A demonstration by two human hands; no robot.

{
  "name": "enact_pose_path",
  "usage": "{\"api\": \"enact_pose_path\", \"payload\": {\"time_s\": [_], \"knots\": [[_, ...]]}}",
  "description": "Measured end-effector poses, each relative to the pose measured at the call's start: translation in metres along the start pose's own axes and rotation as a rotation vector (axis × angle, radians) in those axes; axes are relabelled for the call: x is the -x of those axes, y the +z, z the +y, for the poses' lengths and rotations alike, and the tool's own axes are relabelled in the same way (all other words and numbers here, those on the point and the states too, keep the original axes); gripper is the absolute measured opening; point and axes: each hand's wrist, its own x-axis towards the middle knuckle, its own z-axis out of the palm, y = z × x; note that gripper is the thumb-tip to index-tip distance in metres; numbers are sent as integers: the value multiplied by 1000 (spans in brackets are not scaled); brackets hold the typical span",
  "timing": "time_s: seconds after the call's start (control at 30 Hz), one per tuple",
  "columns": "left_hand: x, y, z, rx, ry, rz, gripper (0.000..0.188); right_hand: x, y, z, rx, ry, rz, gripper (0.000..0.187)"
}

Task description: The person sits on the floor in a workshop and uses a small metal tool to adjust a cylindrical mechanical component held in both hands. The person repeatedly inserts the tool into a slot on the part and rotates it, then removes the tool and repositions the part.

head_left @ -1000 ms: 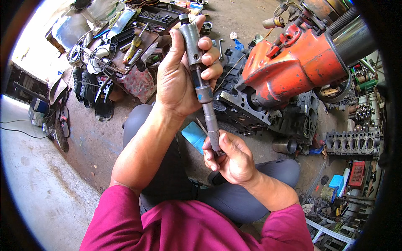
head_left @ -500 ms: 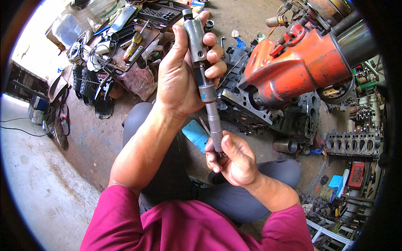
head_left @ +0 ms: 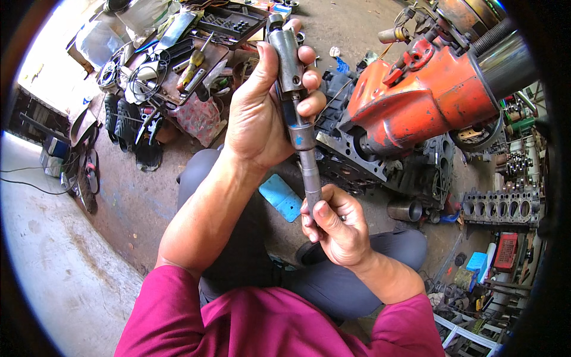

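A long stepped metal shaft (head_left: pixel 305 138) slants across in front of me, its thick upper sleeve bearing a small round hole and a jointed knob at the tip. Blue marks show on its middle collar. My left hand (head_left: pixel 256 122) is wrapped round the thick upper part, thumb on one side and fingers on the other. At the narrow lower end, my right hand (head_left: pixel 341 229) pinches the shaft between thumb and fingers. The very bottom of the shaft is hidden by those fingers. I cannot tell the tool's exact kind.
An orange machine head (head_left: pixel 422 95) stands over a dark engine block (head_left: pixel 351 156) just beyond, to the right. A light-blue flat piece (head_left: pixel 281 197) lies on the floor by my legs. Tools crowd a tray (head_left: pixel 232 24) at upper left; a cylinder head (head_left: pixel 499 207) lies at right.
Both hands and the shaft have shifted slightly to the right. My right hand's fingers have changed their position around the lower end.
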Motion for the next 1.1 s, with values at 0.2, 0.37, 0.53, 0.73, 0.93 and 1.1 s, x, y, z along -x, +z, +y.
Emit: {"api": "enact_pose_path", "payload": {"time_s": [0.2,0.37,0.53,0.73,0.93,1.1], "knots": [[1,6,-1,-102,37,97,59,-5,-10,-6,76,-51,61,22],[-3,6,3,4,89,135,56,-9,-11,-4,57,-73,74,25],[-3,6,6,26,91,76,58,-12,-12,0,92,-99,49,25],[-2,9,6,5,85,69,60,-13,-8,4,135,-134,103,22],[-2,9,4,-55,80,102,62,-14,-5,4,193,-148,106,23],[-2,9,1,-54,69,106,61,-14,-4,5,230,-176,119,25]]}}
